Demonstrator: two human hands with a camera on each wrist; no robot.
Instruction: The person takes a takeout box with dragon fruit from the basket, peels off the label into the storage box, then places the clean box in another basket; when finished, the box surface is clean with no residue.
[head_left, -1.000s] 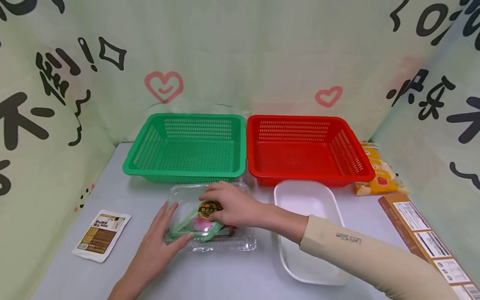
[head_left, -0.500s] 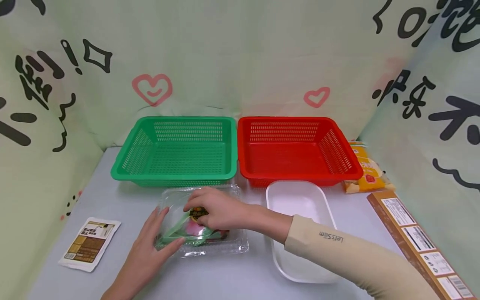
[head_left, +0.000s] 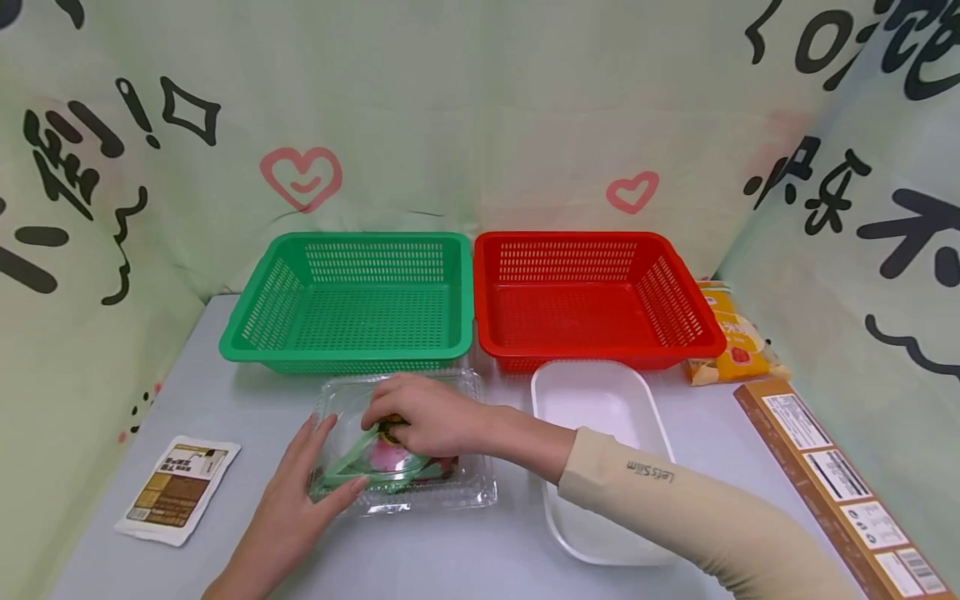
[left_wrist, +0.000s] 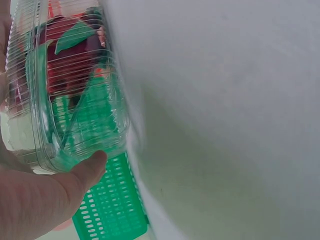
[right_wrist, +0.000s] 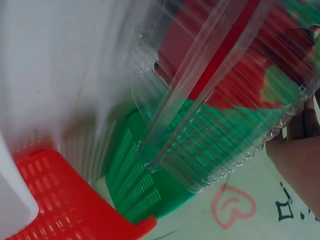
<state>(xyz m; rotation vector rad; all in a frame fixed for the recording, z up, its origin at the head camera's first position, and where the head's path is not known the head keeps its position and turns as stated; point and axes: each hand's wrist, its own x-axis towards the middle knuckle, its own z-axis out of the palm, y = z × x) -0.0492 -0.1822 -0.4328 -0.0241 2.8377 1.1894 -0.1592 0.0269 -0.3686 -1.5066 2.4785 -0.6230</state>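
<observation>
A clear plastic clamshell box (head_left: 468, 492) lies on the table in front of the green basket. Through its ribbed walls in both wrist views I see dark red contents (left_wrist: 65, 55) and a green leaf (left_wrist: 75, 37). My left hand (head_left: 288, 504) rests along the box's left side, fingers stretched out and thumb on the front corner. Over the middle of the lid my right hand (head_left: 427, 417) bends its fingers down onto a dark round label (head_left: 387, 432), now mostly covered. Whether those fingertips pinch or only press is hidden.
A green basket (head_left: 345, 367) and a red basket (head_left: 600, 354) stand side by side behind. A white tray (head_left: 592, 533) lies under the right forearm. A white-brown pouch (head_left: 178, 492) is at left; an orange packet (head_left: 735, 342) and a long brown box (head_left: 832, 467) at right.
The view has turned slightly right, so everything sits further left in it. My right fingers have drawn in over the round label and cover more of it. My left hand stays on the box.
</observation>
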